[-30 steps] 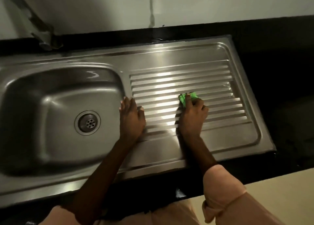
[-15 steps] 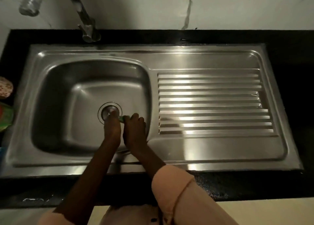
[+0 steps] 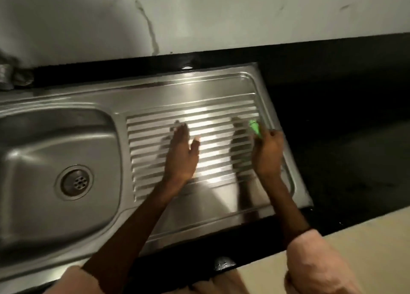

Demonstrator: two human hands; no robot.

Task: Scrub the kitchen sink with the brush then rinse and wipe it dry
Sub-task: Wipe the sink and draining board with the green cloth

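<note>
Now both forearms reaching forward over the stainless sink (image 3: pixel 155 94), sleeves pushed up near the elbows

Left hand (image 3: pixel 180 156) flat on the ribbed drainboard (image 3: pixel 221 125), palm down, fingers straight and together, thumb set apart to the right; holding nothing, fingertips smeared by motion

Right hand (image 3: pixel 267 153) near the drainboard's right end, fingers curled round a green brush (image 3: pixel 254 128); only the bright green tip showing beyond the knuckles, angled up and left, against or just above the ridges, contact not clear; rest of the brush hidden inside the grip, bristles not made out

Basin (image 3: pixel 55 138) to the left, well apart from both hands, round drain strainer (image 3: pixel 76 182) at its floor; left edge of the basin cut off by the frame

Tap base (image 3: pixel 8 76) at the far left, blurred and mostly out of view

Black countertop (image 3: pixel 332 116) around the sink, very dark on the right, detail lost there; white marbled wall (image 3: pixel 199 16) behind

No brand, label or writing readable anywhere

Whole view softened by blur
</note>
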